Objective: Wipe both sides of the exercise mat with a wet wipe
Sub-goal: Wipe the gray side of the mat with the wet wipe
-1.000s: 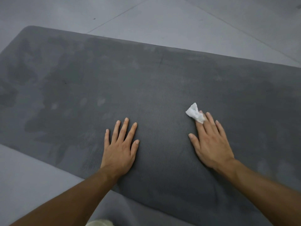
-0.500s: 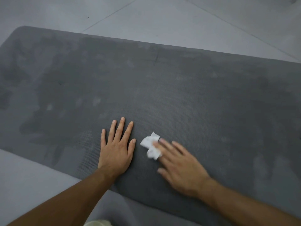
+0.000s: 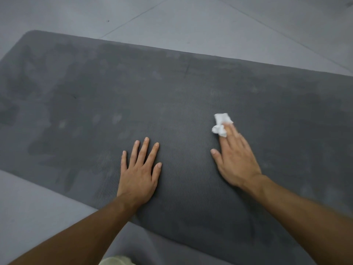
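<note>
Head view only. Dark grey ribbed exercise mat (image 3: pixel 191 96) spread flat on pale tiled floor (image 3: pixel 191 25), filling most of the frame, rounded corner at far left. Patchy darker and lighter areas across the surface, probably damp from wiping; cannot tell for sure.

Left hand (image 3: pixel 139 175) palm-down on the mat near its close edge, fingers straight and spread, grasping nothing. Likely there to pin the mat against sliding and to take body weight while leaning over.

Right hand (image 3: pixel 236 159) to the right of it and well apart, also flat, thumb out to the side. Straight fingers (image 3: pixel 232 131) pressing down on a crumpled white wet wipe (image 3: pixel 220 123): no pinch, no curl round it, just trapped between fingertips and mat. Most of the wipe poking out ahead of the fingertips. Hand slightly blurred, so probably mid-stroke. Flat press presumably to drag the wipe with wide contact.

Pale object at bottom edge (image 3: pixel 116 261), too cropped to identify.

Judged stage: upper side being wiped; mat not turned over, underside yet to do.
</note>
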The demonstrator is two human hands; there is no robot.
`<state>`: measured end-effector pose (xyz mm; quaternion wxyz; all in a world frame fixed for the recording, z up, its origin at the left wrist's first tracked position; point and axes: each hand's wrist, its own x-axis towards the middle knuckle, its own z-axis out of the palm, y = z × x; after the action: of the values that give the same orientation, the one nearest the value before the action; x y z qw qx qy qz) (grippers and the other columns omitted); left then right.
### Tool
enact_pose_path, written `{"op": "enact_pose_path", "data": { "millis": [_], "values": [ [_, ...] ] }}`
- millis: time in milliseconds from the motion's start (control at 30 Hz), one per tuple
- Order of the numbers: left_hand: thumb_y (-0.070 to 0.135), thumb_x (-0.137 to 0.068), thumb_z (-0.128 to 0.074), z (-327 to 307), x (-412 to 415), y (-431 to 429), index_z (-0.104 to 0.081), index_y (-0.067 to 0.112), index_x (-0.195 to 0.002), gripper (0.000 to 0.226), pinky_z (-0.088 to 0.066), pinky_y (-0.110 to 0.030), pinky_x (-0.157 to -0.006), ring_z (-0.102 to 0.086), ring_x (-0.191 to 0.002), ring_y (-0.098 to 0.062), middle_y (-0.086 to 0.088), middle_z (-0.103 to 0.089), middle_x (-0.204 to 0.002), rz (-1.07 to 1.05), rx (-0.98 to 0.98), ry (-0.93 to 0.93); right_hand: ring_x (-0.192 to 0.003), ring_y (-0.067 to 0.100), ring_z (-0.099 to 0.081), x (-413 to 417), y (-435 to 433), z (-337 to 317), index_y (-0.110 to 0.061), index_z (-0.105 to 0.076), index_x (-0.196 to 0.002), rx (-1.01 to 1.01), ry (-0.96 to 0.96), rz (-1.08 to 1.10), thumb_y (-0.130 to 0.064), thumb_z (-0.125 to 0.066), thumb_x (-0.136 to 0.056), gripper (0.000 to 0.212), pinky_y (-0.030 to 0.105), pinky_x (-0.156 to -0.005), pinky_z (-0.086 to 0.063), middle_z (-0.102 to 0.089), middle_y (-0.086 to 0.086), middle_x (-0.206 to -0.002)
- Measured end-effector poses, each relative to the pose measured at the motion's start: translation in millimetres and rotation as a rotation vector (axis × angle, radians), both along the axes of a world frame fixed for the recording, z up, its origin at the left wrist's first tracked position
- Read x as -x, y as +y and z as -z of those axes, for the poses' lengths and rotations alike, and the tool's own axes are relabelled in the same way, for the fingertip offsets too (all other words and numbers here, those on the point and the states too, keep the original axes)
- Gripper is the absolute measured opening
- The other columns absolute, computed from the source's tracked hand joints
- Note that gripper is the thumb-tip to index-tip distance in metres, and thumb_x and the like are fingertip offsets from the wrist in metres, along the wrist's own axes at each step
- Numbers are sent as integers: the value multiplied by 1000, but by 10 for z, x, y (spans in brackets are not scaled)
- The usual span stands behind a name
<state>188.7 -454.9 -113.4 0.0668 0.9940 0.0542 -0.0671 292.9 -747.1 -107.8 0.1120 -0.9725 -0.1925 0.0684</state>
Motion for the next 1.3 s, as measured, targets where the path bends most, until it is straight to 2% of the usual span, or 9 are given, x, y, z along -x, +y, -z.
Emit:
{"op": "enact_pose_path", "data": {
  "millis": [267,433,567,700,833,1000,1100,1200,1300],
  "values": [
    [54,-102,-15,-44,-73,-61,-10,37,-165,65,0,-56,-127,8,-159,-16,8,0,-174,-28,23,-12,-161,17,2,707,330,-9,-12,-20,-165,68,-53,-532,-52,-31,-108,70,40,-127,-8,-6,3,-174],
    [59,-102,-11,-82,-225,-28,-7,39,-165,66,4,-55,-127,13,-159,-14,10,5,-173,4,29,20,-158,21,-22,201,-50,20,-12,-32,-162,88,-94,-226,-52,-31,-103,71,42,-126,-16,-30,7,-169],
    [65,-100,-6,-90,-313,47,-1,42,-164,68,5,-55,-128,19,-157,-12,12,12,-172,42,19,50,-156,30,-26,-328,-654,-13,-8,-30,-161,113,-20,103,-55,-22,-100,78,49,-124,-24,-30,14,-168],
    [68,-99,-10,-83,-347,81,-1,44,-163,69,4,-53,-128,18,-157,-12,8,13,-173,40,19,39,-154,36,-24,-538,-930,-59,-2,-28,-159,103,26,265,-58,-17,-99,83,53,-124,-26,-31,24,-163],
    [66,-99,-14,-59,-358,49,-2,43,-164,70,2,-52,-129,14,-159,-14,2,9,-174,3,4,10,-156,34,-19,-435,-454,-61,-3,-23,-162,7,23,188,-53,-24,-101,79,48,-126,-22,-22,21,-168],
    [63,-103,-12,-48,-357,32,-6,39,-165,67,-3,-51,-129,9,-159,-14,3,4,-174,-30,1,-21,-161,20,-2,29,465,-117,-10,-18,-165,-53,56,-116,-51,-29,-102,76,35,-129,-1,-9,9,-174],
    [61,-103,-15,-48,-345,21,-11,36,-165,67,-6,-52,-129,4,-160,-15,2,-1,-174,-37,-5,-44,-160,16,6,290,720,-96,-12,-20,-164,11,8,-343,-51,-27,-107,70,41,-130,-10,-3,4,-174],
    [61,-103,-15,-47,-352,18,-11,36,-165,68,-7,-52,-129,4,-160,-16,2,-1,-174,-32,-7,-39,-161,16,-3,176,617,-44,-12,-25,-163,61,-28,-398,-51,-26,-107,68,43,-129,-13,-12,3,-174],
    [63,-103,-12,-50,-358,21,-8,36,-165,68,-5,-52,-129,7,-160,-15,2,2,-174,-22,-17,-15,-158,21,-20,-228,333,-21,-11,-32,-162,87,-67,-206,-50,-26,-103,70,42,-127,-15,-27,7,-170]
  ]
}}
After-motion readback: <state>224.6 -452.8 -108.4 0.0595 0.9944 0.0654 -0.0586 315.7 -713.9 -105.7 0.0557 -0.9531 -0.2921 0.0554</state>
